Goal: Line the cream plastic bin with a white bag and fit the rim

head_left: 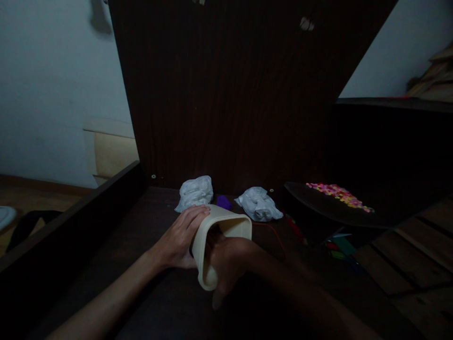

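Note:
A cream plastic container (226,223) lies tilted on its side on the dark wooden surface (148,222), its mouth turned toward me. My left hand (180,238) wraps around its outer left wall, fingers curled over the top. My right hand (226,267) is at the open mouth, fingers reaching inside and hidden by the rim, thumb pointing down below the rim. What the right fingers touch inside is not visible.
Two crumpled white plastic bags (194,191) (259,203) lie behind the container, a small purple item (223,202) between them. A dark tray with colourful small pieces (338,193) sits at the right. A tall dark wooden panel (230,94) stands behind; a raised rail (71,212) borders the left.

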`<state>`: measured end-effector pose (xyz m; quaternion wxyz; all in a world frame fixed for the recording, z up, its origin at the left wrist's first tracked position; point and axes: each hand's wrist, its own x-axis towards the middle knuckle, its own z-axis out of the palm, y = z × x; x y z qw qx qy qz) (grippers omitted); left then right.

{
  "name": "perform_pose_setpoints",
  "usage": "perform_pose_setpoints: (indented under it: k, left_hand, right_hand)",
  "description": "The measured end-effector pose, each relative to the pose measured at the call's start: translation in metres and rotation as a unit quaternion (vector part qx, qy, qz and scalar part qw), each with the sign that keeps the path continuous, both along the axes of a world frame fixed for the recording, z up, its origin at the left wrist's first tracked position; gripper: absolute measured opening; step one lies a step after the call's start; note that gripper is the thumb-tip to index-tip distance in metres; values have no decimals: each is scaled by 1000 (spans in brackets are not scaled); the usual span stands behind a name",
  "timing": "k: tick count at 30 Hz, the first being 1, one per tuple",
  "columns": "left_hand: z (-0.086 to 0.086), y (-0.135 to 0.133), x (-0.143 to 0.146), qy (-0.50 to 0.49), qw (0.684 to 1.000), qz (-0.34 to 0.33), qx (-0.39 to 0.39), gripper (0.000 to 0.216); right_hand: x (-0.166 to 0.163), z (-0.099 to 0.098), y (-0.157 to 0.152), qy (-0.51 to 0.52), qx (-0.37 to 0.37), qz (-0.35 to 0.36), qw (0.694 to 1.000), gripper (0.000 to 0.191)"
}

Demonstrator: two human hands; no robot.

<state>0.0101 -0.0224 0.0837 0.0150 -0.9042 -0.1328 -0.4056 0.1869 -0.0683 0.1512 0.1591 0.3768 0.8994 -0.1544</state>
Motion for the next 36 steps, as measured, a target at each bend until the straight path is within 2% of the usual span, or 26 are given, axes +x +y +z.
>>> perform_pose_setpoints:
  k: [4, 6, 8, 10, 12, 13, 15, 16, 18, 22, 25, 27, 32, 36]
  left_hand:
    - [-3, 3, 1, -3, 1000, 13, 19, 109]
    - [-3, 4, 1, -5, 1000, 24, 20, 109]
    - [-3, 5, 1, -10, 1000, 26, 12, 110]
    - [-1, 7, -1, -15, 1000, 21, -1, 111]
    - [0, 8, -2, -16, 1000, 15, -16, 112]
    - [1, 8, -3, -14, 1000, 14, -22, 112]
    - [3, 7, -4, -14, 999, 16, -32, 113]
    - [3, 6, -4, -16, 999, 18, -36, 113]
    - [4, 5, -4, -20, 999, 26, -39, 114]
    - [2, 4, -6, -13, 998, 53, -41, 117]
    - [0, 5, -8, -10, 998, 51, -37, 123]
    - [0, 6, -8, -11, 998, 50, -24, 119]
    - [2, -1, -3, -14, 997, 75, 11, 90]
    - [0, -9, 6, -20, 992, 109, 59, 91]
  right_hand:
    - [-5, 18, -13, -93, -12, -9, 996, 96]
    - [-1, 25, -26, -70, 4, -24, 997, 99]
    - [9, 25, -42, -23, 28, -37, 999, 98]
    - [25, 13, -59, 14, 68, -50, 996, 87]
    - [44, -7, -72, 74, 151, -60, 984, 50]
    - [52, -17, -76, 99, 190, -45, 976, 44]
    - [64, -33, -79, 142, 248, -28, 958, 48]
    - [67, -37, -78, 145, 254, -23, 956, 48]
    - [68, -37, -73, 151, 253, -25, 955, 43]
    - [59, -25, -62, 146, 247, -26, 958, 39]
    - [54, -22, -58, 129, 239, -36, 962, 38]
    - [50, -22, -57, 121, 225, -68, 964, 37]
    - [37, -12, -51, 98, 161, -186, 964, 30]
    - [32, -9, -47, 143, 133, -245, 950, 30]
